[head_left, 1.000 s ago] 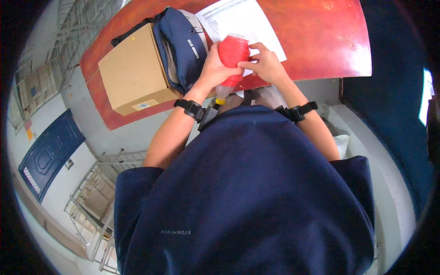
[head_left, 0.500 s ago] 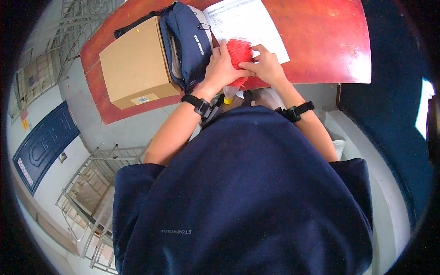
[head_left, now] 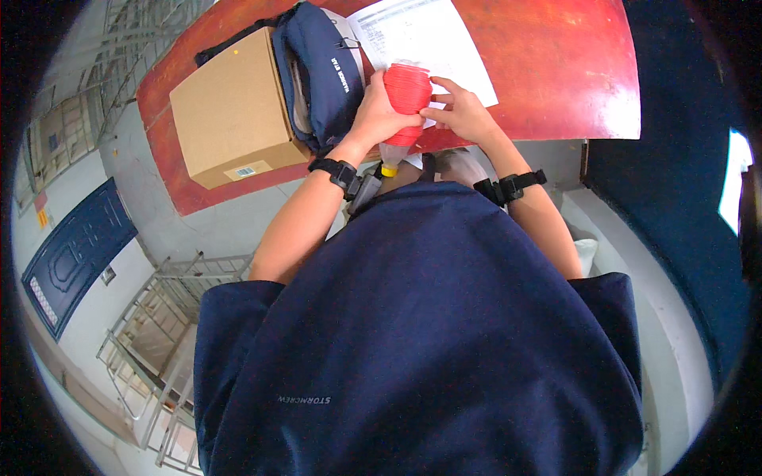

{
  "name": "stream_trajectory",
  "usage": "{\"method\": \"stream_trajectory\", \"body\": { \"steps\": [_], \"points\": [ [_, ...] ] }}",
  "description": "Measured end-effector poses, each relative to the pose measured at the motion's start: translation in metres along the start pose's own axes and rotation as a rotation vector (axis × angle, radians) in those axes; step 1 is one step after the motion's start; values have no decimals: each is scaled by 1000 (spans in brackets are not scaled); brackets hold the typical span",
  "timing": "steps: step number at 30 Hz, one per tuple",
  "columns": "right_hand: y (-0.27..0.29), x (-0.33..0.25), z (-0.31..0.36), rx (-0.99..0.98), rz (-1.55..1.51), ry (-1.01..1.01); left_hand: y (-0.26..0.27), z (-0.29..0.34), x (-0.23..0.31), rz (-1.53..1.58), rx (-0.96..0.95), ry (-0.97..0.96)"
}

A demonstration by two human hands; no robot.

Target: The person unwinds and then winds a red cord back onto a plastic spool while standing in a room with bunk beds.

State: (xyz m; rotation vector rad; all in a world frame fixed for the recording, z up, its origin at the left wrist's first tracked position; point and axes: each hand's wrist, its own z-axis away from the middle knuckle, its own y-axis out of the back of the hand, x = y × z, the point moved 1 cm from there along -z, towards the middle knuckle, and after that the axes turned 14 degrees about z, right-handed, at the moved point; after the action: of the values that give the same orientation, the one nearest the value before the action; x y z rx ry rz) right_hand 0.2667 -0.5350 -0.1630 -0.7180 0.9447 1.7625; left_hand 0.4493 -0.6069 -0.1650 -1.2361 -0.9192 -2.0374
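Observation:
A clear plastic bottle (head_left: pixel 393 155) with a yellow cap is tilted, cap toward me, at the table's near edge. Red cord (head_left: pixel 409 89) is wound in close turns round its body. My left hand (head_left: pixel 371 115) grips the bottle from the left, thumb across the windings. On the other side is my right hand (head_left: pixel 464 115), its index finger bent beside the cord. Its thumb and another finger come together close to the windings; what they pinch is too small to see.
On the red table (head_left: pixel 563 71), a cardboard box (head_left: pixel 234 107) and a dark blue bag (head_left: pixel 321 79) stand to the left. A printed sheet (head_left: pixel 432 40) lies beyond the bottle. A metal frame (head_left: pixel 171 317) stands at the lower left.
The bottle has shifted slightly left with my left hand, and its cap end shows more. My right fingers have drawn back a little from the front of the windings to their right edge.

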Motion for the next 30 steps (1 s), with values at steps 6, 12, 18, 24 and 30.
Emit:
{"method": "stream_trajectory", "body": {
  "steps": [6, 12, 18, 24, 30],
  "points": [
    [16, -16, 23, 99, 167, 38, -10, 7, 16, 116, -35, -8],
    [16, -9, 30, 80, 144, -9, -17, 11, 22, -85, -33, -49],
    [2, 0, 20, 103, 216, 105, -10, 13, 5, -14, -50, 8],
    [24, -1, 26, 92, 174, -35, -25, -17, 7, 87, -129, -77],
    [54, 0, 41, 290, 196, -58, -52, -35, 30, 83, -132, -184]
  ]
}}
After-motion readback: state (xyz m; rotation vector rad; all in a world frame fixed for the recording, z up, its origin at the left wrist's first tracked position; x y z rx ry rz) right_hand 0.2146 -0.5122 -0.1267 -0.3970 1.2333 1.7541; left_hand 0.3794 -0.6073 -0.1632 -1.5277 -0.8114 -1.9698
